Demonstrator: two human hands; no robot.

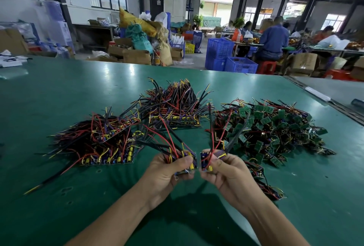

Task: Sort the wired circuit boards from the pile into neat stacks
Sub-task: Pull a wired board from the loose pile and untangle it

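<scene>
My left hand [169,177] grips a small bunch of wired circuit boards [188,162] above the green table [59,92], their red and black wires fanning up to the left. My right hand [224,171] pinches a single wired board [205,160], held close beside the bunch. A loose pile of green-backed boards [271,127] lies at the right. Two neat stacks stand on the table: one at the left [102,143] and one behind at the middle [175,108].
A few more boards [264,182] lie just right of my right wrist. A stray black wire [49,178] lies at the front left. Beyond the table's far edge are blue crates [228,54], cardboard boxes and seated people at other benches.
</scene>
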